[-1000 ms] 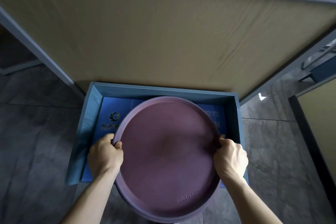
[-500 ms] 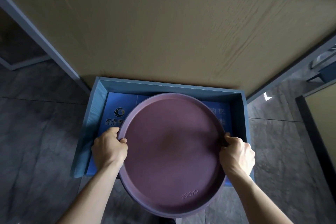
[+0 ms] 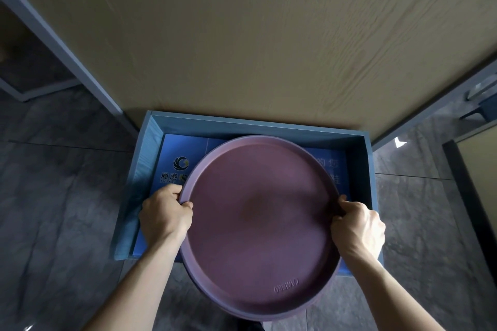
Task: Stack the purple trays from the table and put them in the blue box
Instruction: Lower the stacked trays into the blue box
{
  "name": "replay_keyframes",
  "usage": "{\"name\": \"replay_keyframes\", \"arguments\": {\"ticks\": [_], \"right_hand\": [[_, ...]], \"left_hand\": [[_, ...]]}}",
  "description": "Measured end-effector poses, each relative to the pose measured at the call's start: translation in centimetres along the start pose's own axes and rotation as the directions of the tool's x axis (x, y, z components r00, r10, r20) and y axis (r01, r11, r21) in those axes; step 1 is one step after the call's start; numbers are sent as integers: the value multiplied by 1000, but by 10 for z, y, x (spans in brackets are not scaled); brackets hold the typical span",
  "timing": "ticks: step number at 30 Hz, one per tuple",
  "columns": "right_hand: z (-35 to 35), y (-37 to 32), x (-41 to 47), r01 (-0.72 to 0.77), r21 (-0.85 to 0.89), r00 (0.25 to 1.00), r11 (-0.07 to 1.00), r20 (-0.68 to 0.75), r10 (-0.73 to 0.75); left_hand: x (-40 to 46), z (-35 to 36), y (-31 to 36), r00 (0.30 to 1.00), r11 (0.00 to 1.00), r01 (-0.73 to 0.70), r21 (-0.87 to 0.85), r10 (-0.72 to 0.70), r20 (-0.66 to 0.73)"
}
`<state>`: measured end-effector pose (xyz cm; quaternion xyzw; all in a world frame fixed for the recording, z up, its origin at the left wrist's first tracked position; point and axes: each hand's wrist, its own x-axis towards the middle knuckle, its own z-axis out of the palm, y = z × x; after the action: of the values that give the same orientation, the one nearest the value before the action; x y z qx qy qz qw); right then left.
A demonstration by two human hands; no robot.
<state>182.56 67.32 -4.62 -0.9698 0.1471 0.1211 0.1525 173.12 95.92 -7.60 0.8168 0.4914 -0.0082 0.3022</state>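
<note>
A round purple tray [image 3: 259, 226] fills the middle of the head view, and edges of more trays show stacked under its near rim. My left hand [image 3: 165, 215] grips the tray's left rim and my right hand [image 3: 359, 227] grips its right rim. The stack hovers over the open blue box [image 3: 150, 148] on the floor, with its near edge sticking out past the box's front. The box's bottom shows a blue printed sheet [image 3: 180, 166] with a logo. Whether the stack touches the box I cannot tell.
A tan wooden tabletop [image 3: 255, 43] with grey edging rises just behind the box. Dark grey floor tiles [image 3: 61, 204] lie on both sides. Another tan panel with a dark frame [image 3: 476, 164] stands at the right edge.
The tray stack has moved forward and down toward the box, covering more of its bottom. Both hands keep their hold on the rims.
</note>
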Motion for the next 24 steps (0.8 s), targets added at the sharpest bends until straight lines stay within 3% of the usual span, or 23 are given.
{"name": "replay_keyframes", "arguments": {"ticks": [4,24], "right_hand": [[2,1,0,-7,-2,1000,1000,-2,7],[5,2,-1,-56,78,998,995,-34,59]], "left_hand": [[1,-5,3,1000,999,6,46,-6,-8],[1,-5,-10,999,994,34,-109,-29,42]]}}
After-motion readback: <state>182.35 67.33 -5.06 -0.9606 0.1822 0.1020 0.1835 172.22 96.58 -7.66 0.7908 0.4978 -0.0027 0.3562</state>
